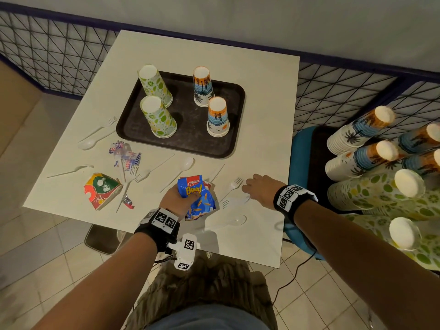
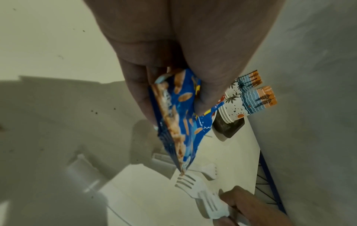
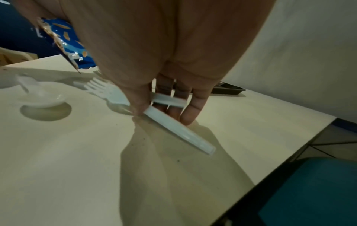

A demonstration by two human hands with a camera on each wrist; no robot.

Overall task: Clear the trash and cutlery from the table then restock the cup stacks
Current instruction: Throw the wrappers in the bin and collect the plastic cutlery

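My left hand point(image 1: 177, 198) grips a crumpled blue snack bag point(image 1: 196, 195) just above the white table point(image 1: 262, 115) near its front edge. The bag point(image 2: 179, 122) hangs from my fingers in the left wrist view. To its right, my right hand point(image 1: 252, 188) pinches the handles of two white plastic forks point(image 1: 234, 184) that lie on the table. In the right wrist view thumb and fingers close on the fork handles point(image 3: 179, 131). A white spoon point(image 1: 234, 221) lies nearer the edge. Several short cup stacks point(image 1: 157, 116) stand upside down on a dark tray point(image 1: 133, 129).
More trash lies at the left: a red-green carton point(image 1: 102, 190), a crumpled wrapper point(image 1: 125, 154) and scattered white cutlery point(image 1: 185, 164). Tall stacks of spare cups point(image 1: 357, 133) lean on a blue chair point(image 1: 300, 158) at the right. A wire fence runs behind the table.
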